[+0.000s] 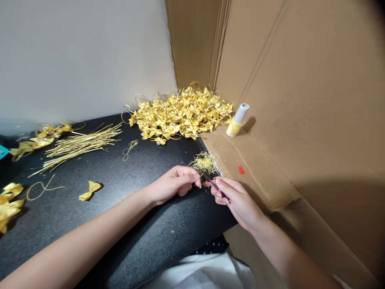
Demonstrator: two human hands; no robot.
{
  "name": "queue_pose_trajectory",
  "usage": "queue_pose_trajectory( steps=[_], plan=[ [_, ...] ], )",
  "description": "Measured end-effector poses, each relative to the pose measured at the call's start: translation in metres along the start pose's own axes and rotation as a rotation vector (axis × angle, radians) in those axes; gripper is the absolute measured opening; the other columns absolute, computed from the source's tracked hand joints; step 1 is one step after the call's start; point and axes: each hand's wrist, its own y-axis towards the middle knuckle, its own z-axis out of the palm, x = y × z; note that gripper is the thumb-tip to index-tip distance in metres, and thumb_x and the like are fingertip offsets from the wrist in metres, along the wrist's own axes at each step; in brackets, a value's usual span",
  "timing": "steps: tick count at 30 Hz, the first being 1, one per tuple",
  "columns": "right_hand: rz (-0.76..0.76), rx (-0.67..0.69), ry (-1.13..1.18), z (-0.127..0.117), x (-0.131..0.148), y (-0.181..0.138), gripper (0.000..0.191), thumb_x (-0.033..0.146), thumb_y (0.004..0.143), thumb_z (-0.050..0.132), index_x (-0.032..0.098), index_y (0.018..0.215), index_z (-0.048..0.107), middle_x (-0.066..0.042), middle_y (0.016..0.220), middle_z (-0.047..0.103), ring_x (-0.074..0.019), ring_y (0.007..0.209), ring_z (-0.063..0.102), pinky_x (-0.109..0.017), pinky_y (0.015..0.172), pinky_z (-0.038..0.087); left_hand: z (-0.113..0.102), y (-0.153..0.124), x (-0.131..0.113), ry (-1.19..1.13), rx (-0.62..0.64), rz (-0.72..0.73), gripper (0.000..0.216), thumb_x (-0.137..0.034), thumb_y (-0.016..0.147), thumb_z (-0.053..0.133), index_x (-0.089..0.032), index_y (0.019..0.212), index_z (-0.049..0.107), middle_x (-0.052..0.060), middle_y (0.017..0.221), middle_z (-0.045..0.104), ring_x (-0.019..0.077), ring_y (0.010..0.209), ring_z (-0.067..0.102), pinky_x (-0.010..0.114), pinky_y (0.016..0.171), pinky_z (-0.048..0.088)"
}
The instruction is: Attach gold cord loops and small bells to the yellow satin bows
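Note:
My left hand (176, 184) rests on the black table (135, 237) with its fingers pinched together; what they hold is too small to make out. My right hand (233, 198) is closed on a small dark tool (213, 184), thin like scissors or tweezers, whose tip points toward the left fingertips. The two hands nearly touch. Just beyond them lies a small heap of yellow thread scraps (205, 162) at the table's right edge.
A large pile of yellow ribbon bows (180, 114) lies at the back. Gold cords (80, 145) lie at left, with a single bow (89, 190) and more bows (7, 204) at the left edge. A thread spool (237, 120) stands on cardboard (300, 120) at right.

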Motion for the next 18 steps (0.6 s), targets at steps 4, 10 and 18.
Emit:
queue_pose_trajectory(
  steps=[4,10,18],
  plan=[
    [-0.007,-0.008,-0.013,0.000,-0.002,0.001,0.040,0.052,0.080,0.066,0.012,0.083,0.062,0.003,0.066,0.041,-0.0065,0.056,0.026,-0.026,0.052,0.013,0.000,-0.001,0.000,-0.005,0.001,-0.004,0.036,-0.048,0.075,0.073,-0.014,0.067,0.063,-0.011,0.041,0.025,0.0038,0.039,0.016,0.018,0.039,0.013],
    [-0.071,-0.078,-0.131,-0.002,0.001,-0.003,0.042,0.054,0.083,0.059,0.013,0.085,0.064,0.002,0.066,0.042,-0.0073,0.055,0.030,-0.024,0.051,0.020,-0.001,0.000,0.001,-0.020,-0.010,-0.013,0.035,-0.047,0.074,0.074,-0.014,0.067,0.065,-0.011,0.041,0.024,0.0037,0.039,0.017,0.018,0.040,0.014],
    [-0.676,-0.708,-1.365,-0.075,0.032,0.002,0.036,0.038,0.095,0.040,0.015,0.104,0.066,-0.015,0.100,0.067,-0.0270,0.093,0.058,-0.040,0.083,0.044,-0.002,-0.009,-0.004,-0.226,-0.094,0.115,0.028,-0.037,0.076,0.076,-0.013,0.068,0.063,-0.010,0.047,0.026,0.0038,0.043,0.022,0.016,0.043,0.022]
  ],
)
